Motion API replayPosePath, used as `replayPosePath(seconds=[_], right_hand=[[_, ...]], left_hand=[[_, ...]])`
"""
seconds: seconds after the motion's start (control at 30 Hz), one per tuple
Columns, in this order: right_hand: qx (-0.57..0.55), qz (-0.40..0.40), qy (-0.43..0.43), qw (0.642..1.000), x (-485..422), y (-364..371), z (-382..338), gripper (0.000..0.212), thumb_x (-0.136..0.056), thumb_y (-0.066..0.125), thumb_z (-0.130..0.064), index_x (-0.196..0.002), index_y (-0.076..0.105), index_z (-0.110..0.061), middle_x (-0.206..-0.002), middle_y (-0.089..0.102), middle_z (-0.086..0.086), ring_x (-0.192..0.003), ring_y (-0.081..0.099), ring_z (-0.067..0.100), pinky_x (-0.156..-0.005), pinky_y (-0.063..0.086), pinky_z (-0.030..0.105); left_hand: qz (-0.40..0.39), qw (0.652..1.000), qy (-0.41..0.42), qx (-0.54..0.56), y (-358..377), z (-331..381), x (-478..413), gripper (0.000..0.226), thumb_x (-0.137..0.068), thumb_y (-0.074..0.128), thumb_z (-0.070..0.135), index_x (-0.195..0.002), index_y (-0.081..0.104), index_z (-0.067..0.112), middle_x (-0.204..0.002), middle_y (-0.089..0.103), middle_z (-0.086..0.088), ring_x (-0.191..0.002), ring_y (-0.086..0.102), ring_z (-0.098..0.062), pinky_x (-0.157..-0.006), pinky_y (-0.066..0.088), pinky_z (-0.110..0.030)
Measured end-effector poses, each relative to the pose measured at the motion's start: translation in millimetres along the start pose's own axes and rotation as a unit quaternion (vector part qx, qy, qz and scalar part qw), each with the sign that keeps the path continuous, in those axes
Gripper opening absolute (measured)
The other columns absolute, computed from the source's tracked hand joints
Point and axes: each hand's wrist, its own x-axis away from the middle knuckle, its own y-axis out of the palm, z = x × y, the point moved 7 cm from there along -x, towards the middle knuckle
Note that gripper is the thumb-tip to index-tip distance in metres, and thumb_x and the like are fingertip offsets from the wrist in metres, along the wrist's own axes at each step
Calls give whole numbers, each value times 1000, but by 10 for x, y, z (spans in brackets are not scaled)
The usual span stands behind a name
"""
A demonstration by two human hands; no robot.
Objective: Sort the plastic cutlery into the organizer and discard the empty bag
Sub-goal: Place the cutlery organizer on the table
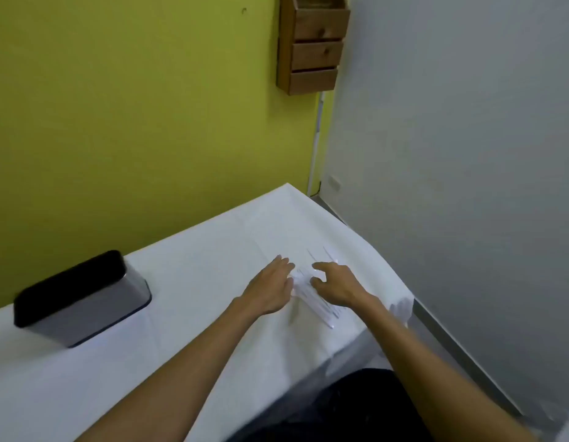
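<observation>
Tablecloth (197, 282) white | green wall (133, 122) | left fingers (281, 263) flat | right fingers (319, 267) pinch cutlery (318, 306)

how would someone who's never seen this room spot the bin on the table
Start at the white-covered table against the yellow-green wall. Near its left end stands the bin, a grey box with a black rim. It is the only dark object standing there.

Small plain indoor room, a corner of it; home or office could not be told. Yellow-green wall (133, 106) met grey wall (452, 154). Wooden drawer unit (311, 46) hung there. White-covered tabletop (197, 266) carried a grey, black-rimmed bin (85, 301).
</observation>
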Motion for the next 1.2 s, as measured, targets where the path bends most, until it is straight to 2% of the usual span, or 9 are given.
replayPosePath(seconds=[0.1,0.27,0.47,0.63,0.8,0.97,1.1,1.2], right_hand=[[-35,15,36,999,110,42,229,47,-99,52,-33,-143,51,-17,-148,51,2,-135,48,25,-113,39,38],[-60,65,56,995,220,3,454,39,-99,53,-22,-137,58,-14,-142,58,2,-131,53,22,-110,40,34],[-81,127,70,986,196,-45,617,32,-95,58,-10,-126,65,-10,-125,68,6,-112,64,22,-100,50,31],[-83,108,60,989,116,3,613,27,-93,56,-7,-115,71,-13,-113,71,3,-96,65,18,-86,54,26],[-46,42,21,998,146,336,419,18,-91,62,-19,-105,74,-19,-100,72,-3,-87,64,13,-75,52,22],[17,58,4,998,170,474,326,28,-89,67,-44,-108,67,-23,-101,66,-4,-88,59,14,-77,53,28],[76,75,-33,994,187,487,240,39,-86,63,-58,-106,66,-25,-102,65,-5,-88,58,15,-78,51,30],[96,57,-40,993,216,566,209,43,-86,62,-59,-112,59,-24,-107,64,-4,-89,60,19,-76,50,30]], left_hand=[[60,997,36,-35,116,76,-55,46,-106,36,20,-151,38,11,-163,30,-4,-153,18,-15,-121,17,-27],[40,991,66,-109,443,243,-138,50,-107,30,19,-156,27,13,-166,18,-4,-155,7,-17,-124,7,-33],[31,990,73,-115,655,325,-181,50,-107,31,19,-156,28,7,-165,22,-9,-155,9,-22,-125,13,-45],[32,992,38,-113,596,182,-246,51,-109,28,23,-158,21,11,-167,16,-5,-155,5,-18,-125,9,-38],[2,995,-6,-100,587,-120,-244,52,-108,32,22,-158,21,10,-167,15,-4,-155,4,-17,-125,8,-38],[14,999,-6,-50,595,-213,-210,51,-108,36,23,-157,26,11,-166,18,-2,-155,7,-16,-124,12,-36],[74,997,-26,10,537,-367,-145,49,-105,44,19,-153,37,11,-162,30,-5,-152,21,-18,-122,20,-31],[99,992,-60,49,514,-508,-54,44,-102,48,14,-146,48,13,-155,43,-3,-146,34,-19,-118,28,-29]])
